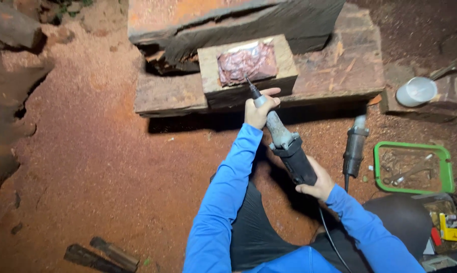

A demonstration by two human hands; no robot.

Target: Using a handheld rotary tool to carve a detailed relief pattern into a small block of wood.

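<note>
I hold a long grey-and-black die grinder [288, 146] with both hands. My left hand [259, 107] grips its slim front neck near the bit. My right hand [317, 183] wraps the black rear body, where a cable runs off. The pointed bit touches the near edge of a reddish carved hollow in a rectangular wooden block [246, 66]. The block rests on a flat slab of wood [340, 76].
A second power tool [355, 149] lies on the sawdust ground to the right. A green tray [413, 168] holds metal bits. A white cup [416, 91] sits on a wood piece. Wood scraps [101, 255] lie lower left; logs line the left edge.
</note>
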